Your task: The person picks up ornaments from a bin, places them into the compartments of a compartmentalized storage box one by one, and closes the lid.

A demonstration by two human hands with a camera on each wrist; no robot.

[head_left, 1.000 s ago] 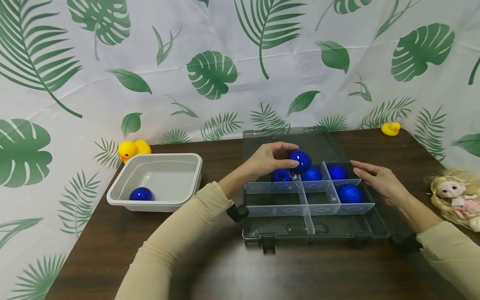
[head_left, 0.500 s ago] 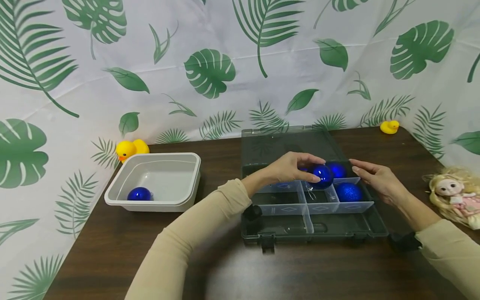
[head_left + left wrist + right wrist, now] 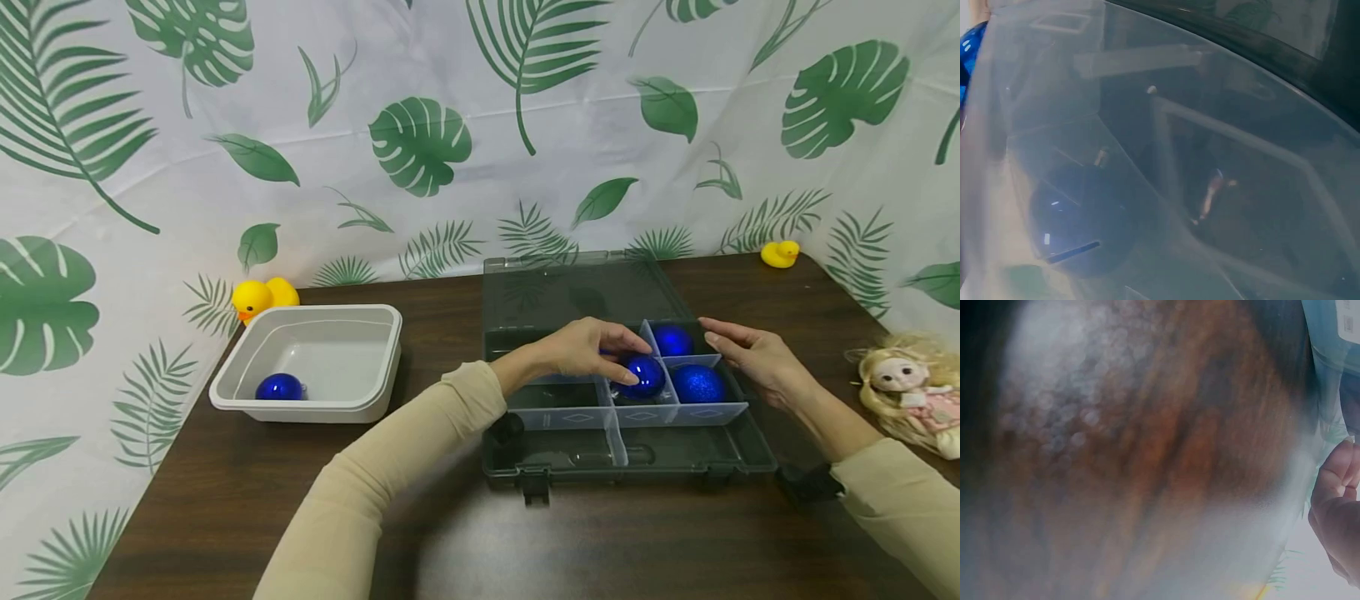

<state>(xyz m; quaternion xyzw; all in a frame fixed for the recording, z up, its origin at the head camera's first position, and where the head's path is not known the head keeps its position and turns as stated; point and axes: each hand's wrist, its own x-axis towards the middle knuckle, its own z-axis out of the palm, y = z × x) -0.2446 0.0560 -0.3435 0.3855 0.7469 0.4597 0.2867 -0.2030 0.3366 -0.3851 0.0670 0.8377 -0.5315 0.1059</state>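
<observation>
A dark translucent organizer case [image 3: 551, 446] lies with its lid folded back on the table. My left hand [image 3: 581, 348] holds a shiny blue Christmas ball [image 3: 647, 377] between thumb and fingers, low in a middle-row compartment. To its right, a glittery blue ball [image 3: 699, 385] fills the neighbouring compartment, and another blue ball [image 3: 673, 341] lies behind that. The left hand covers most of the back-left compartments. In the left wrist view, a blue ball [image 3: 1085, 219] shows dimly through a clear divider [image 3: 1241, 134]. My right hand [image 3: 761, 367] grips the case's right rim with fingertips and thumb.
On the left stands a white plastic tub [image 3: 337, 358] with one blue ball [image 3: 280, 387] inside. A large yellow duck [image 3: 258, 297] sits behind it. A small yellow duck [image 3: 780, 254] is at the far right, and a blond doll [image 3: 911, 392] lies at the table's right side.
The left hand has carried the shiny ball rightward and toward the front, then lowered it into the middle-row compartment. The right hand has stayed at the case's rim.
</observation>
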